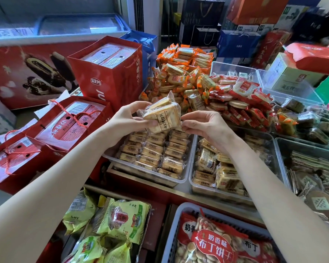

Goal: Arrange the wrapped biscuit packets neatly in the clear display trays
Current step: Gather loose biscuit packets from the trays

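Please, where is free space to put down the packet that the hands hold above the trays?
Left tray: full, neat rows. Right tray: packets heaped at its left; its far right corner looks barer. Rear piles are crowded. The left hand grips the packet.

The biscuit packets (162, 116) gripped by the left hand (129, 117) are showing clear, crinkled, glossy plastic film over pale, matt biscuits. Just below the grip, the clear display tray (152, 176) is looking like smooth transparent plastic. Left of the grip, red gift bags (110, 73) are showing glossy paper with twisted cord handles.
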A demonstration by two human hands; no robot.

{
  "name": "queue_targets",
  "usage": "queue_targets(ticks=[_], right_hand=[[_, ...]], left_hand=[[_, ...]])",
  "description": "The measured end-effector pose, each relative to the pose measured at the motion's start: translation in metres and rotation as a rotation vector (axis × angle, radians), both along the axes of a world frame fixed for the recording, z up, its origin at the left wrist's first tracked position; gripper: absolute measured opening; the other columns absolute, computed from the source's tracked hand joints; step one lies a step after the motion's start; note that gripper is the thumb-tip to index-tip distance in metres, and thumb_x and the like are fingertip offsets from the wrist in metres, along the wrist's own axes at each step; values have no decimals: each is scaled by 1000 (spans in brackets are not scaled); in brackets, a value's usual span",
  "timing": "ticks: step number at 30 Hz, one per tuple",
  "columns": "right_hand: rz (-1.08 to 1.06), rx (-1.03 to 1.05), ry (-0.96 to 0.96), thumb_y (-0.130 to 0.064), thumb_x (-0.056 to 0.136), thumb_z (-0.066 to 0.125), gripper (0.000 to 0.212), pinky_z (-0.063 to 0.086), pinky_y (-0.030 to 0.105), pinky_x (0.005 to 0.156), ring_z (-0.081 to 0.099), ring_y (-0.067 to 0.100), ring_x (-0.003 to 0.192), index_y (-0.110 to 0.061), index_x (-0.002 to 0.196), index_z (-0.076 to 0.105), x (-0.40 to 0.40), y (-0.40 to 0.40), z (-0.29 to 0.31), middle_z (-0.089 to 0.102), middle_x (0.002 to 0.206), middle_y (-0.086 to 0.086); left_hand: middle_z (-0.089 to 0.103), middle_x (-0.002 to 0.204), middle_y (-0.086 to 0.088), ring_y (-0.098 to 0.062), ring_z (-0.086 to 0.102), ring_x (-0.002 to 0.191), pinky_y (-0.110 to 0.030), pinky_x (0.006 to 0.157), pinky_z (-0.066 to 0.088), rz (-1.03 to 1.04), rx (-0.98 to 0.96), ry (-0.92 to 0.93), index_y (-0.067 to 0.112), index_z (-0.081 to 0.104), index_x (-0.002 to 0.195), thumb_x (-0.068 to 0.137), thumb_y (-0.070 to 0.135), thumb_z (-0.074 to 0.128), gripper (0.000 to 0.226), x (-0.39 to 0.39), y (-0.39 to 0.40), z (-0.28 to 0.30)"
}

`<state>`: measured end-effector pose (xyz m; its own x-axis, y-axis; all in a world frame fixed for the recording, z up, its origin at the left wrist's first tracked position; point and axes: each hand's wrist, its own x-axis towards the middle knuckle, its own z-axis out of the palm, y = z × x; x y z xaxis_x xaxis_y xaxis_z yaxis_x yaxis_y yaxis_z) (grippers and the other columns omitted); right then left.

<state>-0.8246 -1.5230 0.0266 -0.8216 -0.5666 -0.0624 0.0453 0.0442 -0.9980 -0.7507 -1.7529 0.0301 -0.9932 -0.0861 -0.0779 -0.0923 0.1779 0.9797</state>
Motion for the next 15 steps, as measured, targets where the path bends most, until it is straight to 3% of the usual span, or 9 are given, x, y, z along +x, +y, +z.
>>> queue_targets(ticks=[5,7,11,15], right_hand=[[-33,303,130,-2,76,75,14,56,23,71,70,15,77,-7,89,72,-2,-12,-7,73,85,6],[-126,353,172,-4,75,77,12,57,28,75,71,18,78,-12,83,72,-2,-17,-13,73,85,7],[-341,290,93,-4,79,73,10,56,29,74,69,19,81,-13,78,70,-3,-9,-21,72,84,9],[-289,196,31,-5,84,68,9,56,23,76,65,13,82,-14,82,69,-1,2,-19,69,83,1]], left_hand=[[59,102,9,9,63,72,-10,62,50,10,-177,94,18,55,118,69,4,79,57,-6,7,6],[57,100,9,12,61,69,-10,63,50,14,-220,121,20,55,116,67,5,80,57,-8,9,6],[59,99,8,6,63,69,-15,62,53,88,-158,122,20,55,116,69,5,79,55,-10,8,3],[64,104,0,-5,65,79,-14,61,53,165,-41,70,18,55,119,73,4,76,53,-6,0,-3]])
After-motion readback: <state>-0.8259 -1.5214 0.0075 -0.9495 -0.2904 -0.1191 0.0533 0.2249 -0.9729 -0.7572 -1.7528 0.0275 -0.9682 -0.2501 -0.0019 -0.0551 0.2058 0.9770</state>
